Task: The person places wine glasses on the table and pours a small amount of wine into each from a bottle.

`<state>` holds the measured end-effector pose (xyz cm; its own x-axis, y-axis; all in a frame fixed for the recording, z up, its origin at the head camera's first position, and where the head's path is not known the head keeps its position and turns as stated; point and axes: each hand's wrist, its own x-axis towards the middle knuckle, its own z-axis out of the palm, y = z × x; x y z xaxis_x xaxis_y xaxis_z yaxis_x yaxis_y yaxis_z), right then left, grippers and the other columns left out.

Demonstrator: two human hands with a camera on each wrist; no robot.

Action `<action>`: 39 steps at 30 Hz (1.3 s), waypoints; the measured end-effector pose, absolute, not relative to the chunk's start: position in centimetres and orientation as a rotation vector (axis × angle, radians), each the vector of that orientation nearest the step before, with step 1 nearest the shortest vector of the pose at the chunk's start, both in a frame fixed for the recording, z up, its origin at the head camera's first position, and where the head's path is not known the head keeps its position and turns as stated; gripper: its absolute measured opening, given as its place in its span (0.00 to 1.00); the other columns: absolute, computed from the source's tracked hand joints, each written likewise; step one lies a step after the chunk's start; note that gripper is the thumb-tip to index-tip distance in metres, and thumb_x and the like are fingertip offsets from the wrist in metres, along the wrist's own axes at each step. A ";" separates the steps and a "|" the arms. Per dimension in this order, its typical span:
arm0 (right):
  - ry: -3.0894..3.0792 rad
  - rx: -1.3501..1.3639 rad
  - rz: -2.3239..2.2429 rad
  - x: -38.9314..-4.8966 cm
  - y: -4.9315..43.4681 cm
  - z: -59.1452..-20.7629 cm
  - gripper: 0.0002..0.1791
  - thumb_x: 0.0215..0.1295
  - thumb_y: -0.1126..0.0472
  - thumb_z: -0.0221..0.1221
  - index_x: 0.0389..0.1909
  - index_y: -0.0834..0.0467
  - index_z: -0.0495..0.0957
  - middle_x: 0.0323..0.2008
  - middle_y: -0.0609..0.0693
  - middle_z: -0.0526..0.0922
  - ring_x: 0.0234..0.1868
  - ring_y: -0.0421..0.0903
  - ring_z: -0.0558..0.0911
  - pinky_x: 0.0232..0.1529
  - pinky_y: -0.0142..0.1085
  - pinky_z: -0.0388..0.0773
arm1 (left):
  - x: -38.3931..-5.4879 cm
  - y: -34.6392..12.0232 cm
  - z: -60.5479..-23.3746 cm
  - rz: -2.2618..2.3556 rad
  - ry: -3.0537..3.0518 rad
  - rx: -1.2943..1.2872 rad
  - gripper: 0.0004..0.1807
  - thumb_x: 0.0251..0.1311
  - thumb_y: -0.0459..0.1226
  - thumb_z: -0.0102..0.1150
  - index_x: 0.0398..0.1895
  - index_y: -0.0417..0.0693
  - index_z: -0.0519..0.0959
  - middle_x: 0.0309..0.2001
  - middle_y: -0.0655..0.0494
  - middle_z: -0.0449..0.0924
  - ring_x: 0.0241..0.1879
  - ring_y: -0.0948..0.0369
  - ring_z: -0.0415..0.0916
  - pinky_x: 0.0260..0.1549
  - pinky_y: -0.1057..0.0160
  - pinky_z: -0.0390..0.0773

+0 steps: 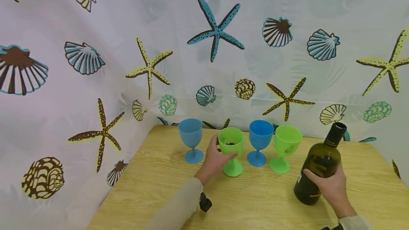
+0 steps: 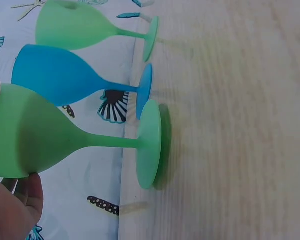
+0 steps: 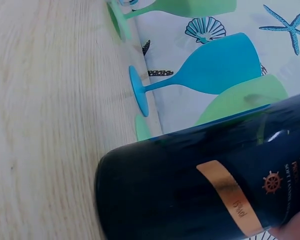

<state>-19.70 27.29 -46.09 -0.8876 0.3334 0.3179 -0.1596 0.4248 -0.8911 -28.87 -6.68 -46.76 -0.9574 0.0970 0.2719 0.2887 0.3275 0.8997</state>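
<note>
My left hand (image 1: 213, 160) grips the bowl of a green goblet (image 1: 232, 148), thumb on the near side and fingers around the left. Dark liquid shows inside that goblet. In the left wrist view the base of the green goblet (image 2: 149, 145) is right at the table, its shadow just beside it. On the right, my right hand (image 1: 332, 187) holds a dark wine bottle (image 1: 319, 160) round its body. The bottle leans slightly, its uncapped neck pointing up and right. An orange-brown label strip crosses the bottle (image 3: 155, 190) in the right wrist view.
A blue goblet (image 1: 190, 134) stands left of my left hand. Between the held goblet and the bottle are another blue goblet (image 1: 260, 139) and a second green goblet (image 1: 285, 141). The wooden table (image 1: 255, 201) ends at a shell-and-starfish curtain (image 1: 179, 38) behind and at the left.
</note>
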 end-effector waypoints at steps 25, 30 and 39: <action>-2.294 -0.136 1.454 -19.8 27.9 -46.3 0.47 0.51 0.62 0.71 0.68 0.52 0.54 0.50 0.41 0.68 0.44 0.30 0.71 0.41 0.22 0.69 | -34.8 -6.1 -46.8 -1.624 -2.374 -0.158 0.48 0.50 0.50 0.70 0.71 0.51 0.53 0.62 0.50 0.62 0.61 0.53 0.62 0.56 0.54 0.67; -2.276 -0.106 1.466 -19.5 27.7 -46.4 0.45 0.52 0.61 0.71 0.68 0.51 0.55 0.51 0.44 0.69 0.44 0.30 0.72 0.41 0.22 0.70 | -35.2 -5.9 -46.9 -1.628 -2.344 -0.151 0.49 0.49 0.49 0.71 0.71 0.51 0.54 0.61 0.50 0.63 0.60 0.53 0.63 0.56 0.51 0.66; -2.289 -0.105 1.472 -19.5 27.8 -46.5 0.46 0.53 0.60 0.70 0.69 0.49 0.54 0.52 0.46 0.69 0.45 0.31 0.71 0.41 0.23 0.70 | -36.1 -5.7 -47.0 -1.629 -2.349 -0.158 0.49 0.51 0.48 0.70 0.72 0.51 0.52 0.62 0.51 0.62 0.61 0.54 0.63 0.58 0.54 0.65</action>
<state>-19.53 27.79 -46.45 -0.9109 0.2818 0.3014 -0.1574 0.4378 -0.8852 -36.07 -5.70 -46.97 -0.9553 -0.0679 0.2876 0.2456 0.3589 0.9005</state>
